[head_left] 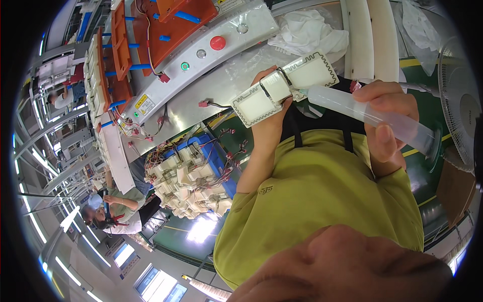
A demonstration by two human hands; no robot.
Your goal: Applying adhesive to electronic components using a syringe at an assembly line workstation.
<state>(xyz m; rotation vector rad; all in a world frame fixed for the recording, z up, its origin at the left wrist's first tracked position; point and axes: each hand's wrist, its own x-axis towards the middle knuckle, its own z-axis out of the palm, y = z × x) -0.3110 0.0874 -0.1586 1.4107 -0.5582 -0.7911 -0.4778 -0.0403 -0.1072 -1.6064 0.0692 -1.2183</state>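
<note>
My left hand [269,123] is closed round a cream-white plastic part [255,106], two flat panels joined at a narrower middle, with a dark wavy line along the edges and dark wire over the middle. A red connector [203,104] on a short lead sticks out past its left end. In my right hand [395,113] is a large translucent syringe [342,102], held slanting, fingers wrapped round its barrel. Its narrow tip points at the part's middle; whether it touches cannot be made out. Another red connector [355,85] shows beside my right fingers.
A metal bench fixture with a red button [217,43] and orange plates [171,35] stands ahead. Crumpled white plastic [309,35] lies beyond the part. A blue crate [229,186] of similar wired parts is at left. A fan [460,108] stands right; people work far left.
</note>
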